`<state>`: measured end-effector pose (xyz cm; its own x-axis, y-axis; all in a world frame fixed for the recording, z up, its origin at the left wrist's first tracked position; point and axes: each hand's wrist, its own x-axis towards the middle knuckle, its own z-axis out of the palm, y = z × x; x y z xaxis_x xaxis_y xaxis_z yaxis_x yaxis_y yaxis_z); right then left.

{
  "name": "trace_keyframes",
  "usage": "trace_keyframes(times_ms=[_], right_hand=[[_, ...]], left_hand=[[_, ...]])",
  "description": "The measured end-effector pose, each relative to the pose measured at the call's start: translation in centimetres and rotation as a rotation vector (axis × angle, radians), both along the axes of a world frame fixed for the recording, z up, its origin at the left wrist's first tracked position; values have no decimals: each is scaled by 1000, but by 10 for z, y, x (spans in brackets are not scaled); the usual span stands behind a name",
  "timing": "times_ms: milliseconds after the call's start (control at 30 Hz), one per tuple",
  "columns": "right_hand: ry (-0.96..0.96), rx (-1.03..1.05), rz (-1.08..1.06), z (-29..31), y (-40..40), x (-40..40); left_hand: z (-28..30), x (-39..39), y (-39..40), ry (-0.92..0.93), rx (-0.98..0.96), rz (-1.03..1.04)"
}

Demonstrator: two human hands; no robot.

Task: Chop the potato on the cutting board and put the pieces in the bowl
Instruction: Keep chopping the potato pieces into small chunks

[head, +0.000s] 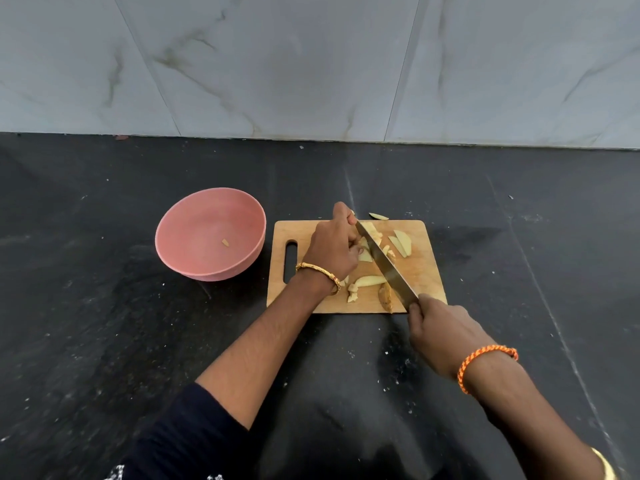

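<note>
- Near the counter's middle, towards the back wall: wooden cutting board (356, 271), flat on the black counter (104, 323), its handle slot on the left side.
- Potato pieces (370, 280) scattered over the board: pale wedges and strips near the front edge, more at the right rear (403, 242), one brown-skinned piece (385, 296) at the front edge beside the blade.
- One wedge (378, 216) lies off the board, on the counter just behind its rear edge.
- Left hand (334, 249) over the board's middle, fingers curled down, holding a potato piece (364, 252) against the board, right beside the blade. How much is under the fingers cannot be told.
- Right hand (441, 332) at the board's front right corner, fingers wrapped round the handle of the knife (386, 263); handle itself hidden in the fist.
- Blade runs diagonally across the board from front right to rear middle, tip near the left index finger, edge down among the pieces.
- Pink bowl (173, 237) on the counter just left of the board, close but not touching. One small potato bit (225, 242) inside on the bottom.
- Gold bangle (320, 271) on the left wrist; orange braided band (485, 362) on the right wrist.
- Dark sleeve (187, 434) on the left upper arm, at the frame's lower edge.
- Grey marbled wall tiles (311, 64) behind the counter.
</note>
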<state>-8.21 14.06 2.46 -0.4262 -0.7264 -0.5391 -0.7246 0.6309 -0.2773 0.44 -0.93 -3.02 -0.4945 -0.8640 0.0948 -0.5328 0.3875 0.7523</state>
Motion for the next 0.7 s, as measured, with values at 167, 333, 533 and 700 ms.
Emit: trace_keyframes(times_ms=[167,333,533,700], right_hand=[[-109,-18,-39,11,1,-8],[-159,-116,-114,32,18,-8],[-119,-196,-115,16,9,1],[-65,-197,-120,-3,2,8]], left_hand=[[0,4,2,16,-9,3],[-3,3,0,13,-18,8],[-5,5,0,31,-4,7],[-6,6,1,77,8,35]])
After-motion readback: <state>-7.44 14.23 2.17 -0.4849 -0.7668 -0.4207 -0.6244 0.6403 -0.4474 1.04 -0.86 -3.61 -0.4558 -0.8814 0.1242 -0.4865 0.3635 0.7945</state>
